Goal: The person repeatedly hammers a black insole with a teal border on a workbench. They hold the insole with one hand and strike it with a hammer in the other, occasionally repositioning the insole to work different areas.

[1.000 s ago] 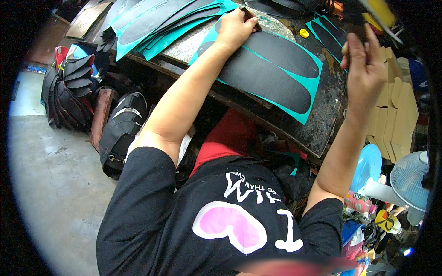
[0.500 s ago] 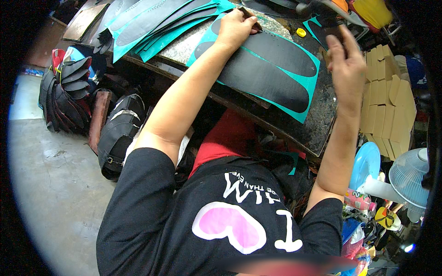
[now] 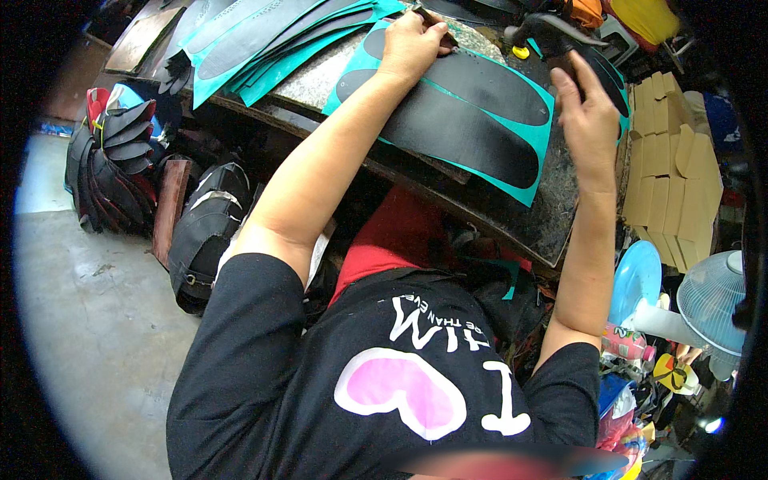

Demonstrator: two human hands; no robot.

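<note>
My left hand (image 3: 410, 50) is closed in a pinch around a small dark tool (image 3: 432, 14), probably a punch, over the upper edge of a teal sheet. Two long black sole-shaped pieces (image 3: 462, 126) lie on that teal sheet (image 3: 522, 194), and a row of small marks shows by my fingertips. To the right, my right hand (image 3: 590, 124) is raised over the table, closed on a hammer. The hammer's dark, curved head (image 3: 552, 30) shows beyond my fingers; most of its handle is hidden by the hand.
A fanned pile of similar teal-and-black sheets (image 3: 272, 44) covers the table's left part. Beyond the sheet are a pale stone slab (image 3: 480, 46) and a yellow ring (image 3: 520, 53). Cardboard boxes (image 3: 668, 180) and a fan (image 3: 710, 300) stand right; bundled black pieces (image 3: 112, 168) sit left.
My right hand and the hammer have shifted slightly left, and the hammer head shows more plainly now. My left hand keeps its pinch at nearly the same spot on the sheet.
</note>
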